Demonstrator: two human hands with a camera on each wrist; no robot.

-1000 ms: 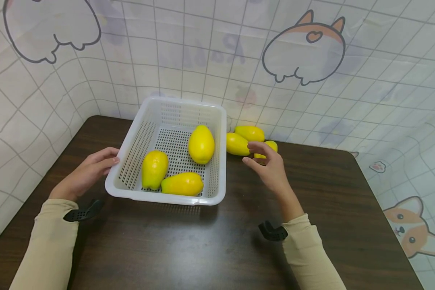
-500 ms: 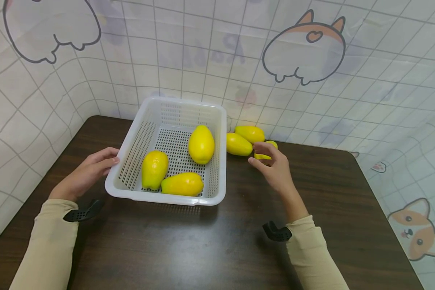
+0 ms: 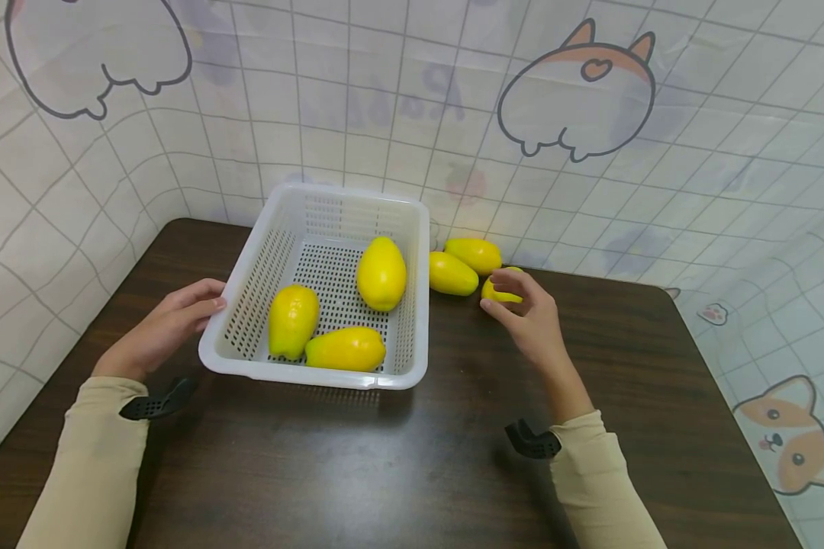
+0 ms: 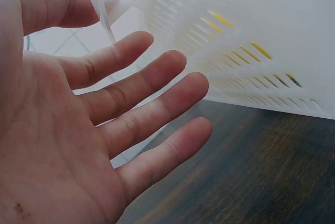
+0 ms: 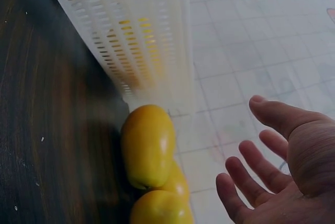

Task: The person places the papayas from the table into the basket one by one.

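A white perforated plastic basket point(image 3: 420, 305) holds three yellow, papaya-like fruits: one at the right point(image 3: 381, 274), one at the left point(image 3: 293, 320) and one at the front point(image 3: 346, 349). My left hand point(image 3: 161, 324) is at its left rim, the thumb over the rim and the other fingers stretched out beside the outer wall point(image 4: 272, 14). Above the table, right of the basket, my right hand point(image 3: 535, 328) has its fingers loosely spread with nothing between them. It overlaps the rightmost loose fruit point(image 3: 491, 291) in the head view. In the right wrist view, that hand is apart from the loose fruits.
Two more yellow fruits lie just right of the basket, a nearer one point(image 3: 453, 273) and one behind it point(image 3: 474, 255). A patterned sheet point(image 3: 384, 114) hangs close behind the dark wooden table point(image 3: 453, 473) and along its sides.
My right hand has moved right, from beside the nearer loose fruit to the rightmost one, uncovering more of the fruits. My left hand, the basket and the fruits have not moved.
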